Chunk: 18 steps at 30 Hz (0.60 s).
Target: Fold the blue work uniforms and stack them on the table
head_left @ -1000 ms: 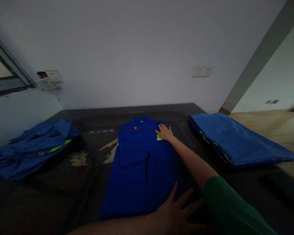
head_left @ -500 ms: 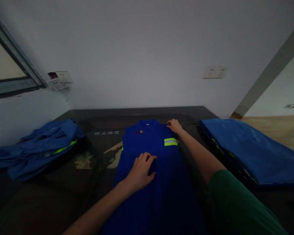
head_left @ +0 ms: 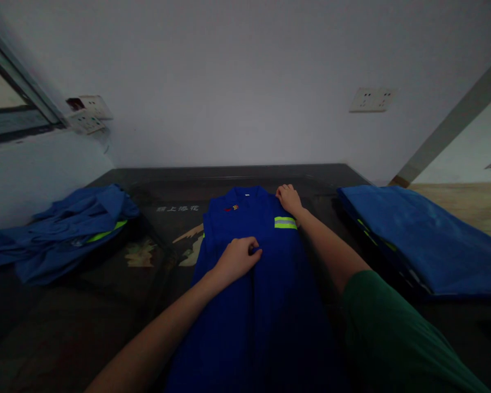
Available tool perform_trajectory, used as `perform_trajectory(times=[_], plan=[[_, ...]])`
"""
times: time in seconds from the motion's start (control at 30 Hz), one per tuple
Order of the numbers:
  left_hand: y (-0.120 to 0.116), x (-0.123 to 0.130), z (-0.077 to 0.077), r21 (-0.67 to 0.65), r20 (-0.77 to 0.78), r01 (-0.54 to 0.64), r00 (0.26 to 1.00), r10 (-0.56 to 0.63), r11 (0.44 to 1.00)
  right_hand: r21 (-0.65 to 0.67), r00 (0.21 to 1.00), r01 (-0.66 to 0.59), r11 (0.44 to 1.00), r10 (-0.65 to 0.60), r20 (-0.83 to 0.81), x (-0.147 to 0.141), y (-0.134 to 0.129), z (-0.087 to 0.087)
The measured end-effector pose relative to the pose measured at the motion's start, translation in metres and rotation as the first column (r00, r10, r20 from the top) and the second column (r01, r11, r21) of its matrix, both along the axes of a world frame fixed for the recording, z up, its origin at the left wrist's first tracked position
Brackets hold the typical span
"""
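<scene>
A blue collared work uniform (head_left: 276,273) lies front up and lengthwise before me, its collar at the far end. A yellow-green and silver reflective band crosses its right side, and a small red and yellow emblem sits on the left chest. My left hand (head_left: 238,259) is closed in a pinch on the cloth near the front's middle line. At the far right shoulder, my right hand (head_left: 288,198) has its bent fingers closed on the uniform's edge. The uniform's near end runs into dark shadow.
The dark glossy table (head_left: 167,188) has printed characters and a picture on its top. On the left lies a crumpled blue garment (head_left: 77,218); on the right, a folded stack of blue garments (head_left: 425,234). A white wall (head_left: 237,82) with sockets stands behind the table.
My left hand's fingers have gone from loosely spread to pinched on the cloth. The right hand's fingers have drawn together at the shoulder. The view has tilted down slightly.
</scene>
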<state>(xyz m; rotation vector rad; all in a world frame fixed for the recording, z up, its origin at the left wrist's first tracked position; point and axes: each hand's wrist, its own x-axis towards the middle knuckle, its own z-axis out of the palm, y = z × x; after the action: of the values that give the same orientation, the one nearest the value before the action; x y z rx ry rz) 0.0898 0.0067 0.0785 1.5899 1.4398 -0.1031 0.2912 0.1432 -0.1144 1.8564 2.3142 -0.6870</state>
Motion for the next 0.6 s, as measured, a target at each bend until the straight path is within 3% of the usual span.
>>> perform_trajectory(times=[0.13,0.23,0.37,0.47,0.6], plan=[[0.006,-0.008,0.009,0.033,0.025,-0.054,0.998,0.053,0.998,0.016,1.0,-0.02,1.0,0.02,0.014,-0.01,-0.005,0.002],[0.004,-0.012,0.007,0.031,0.026,-0.034,0.999,0.033,0.999,0.011,0.998,-0.057,0.998,0.057,0.021,-0.015,-0.006,0.001],[-0.006,-0.017,-0.005,-0.034,-0.08,0.075,0.994,-0.077,0.997,0.0,0.994,-0.101,0.995,0.101,0.038,-0.014,-0.001,-0.002],[-0.014,-0.018,-0.01,0.066,-0.148,0.199,0.971,-0.188,0.978,-0.003,0.991,-0.125,0.992,0.125,0.048,-0.01,0.004,-0.005],[-0.023,-0.019,-0.014,0.185,-0.188,0.383,0.918,-0.35,0.905,-0.006,0.987,-0.153,0.988,0.153,0.046,-0.008,0.01,-0.008]])
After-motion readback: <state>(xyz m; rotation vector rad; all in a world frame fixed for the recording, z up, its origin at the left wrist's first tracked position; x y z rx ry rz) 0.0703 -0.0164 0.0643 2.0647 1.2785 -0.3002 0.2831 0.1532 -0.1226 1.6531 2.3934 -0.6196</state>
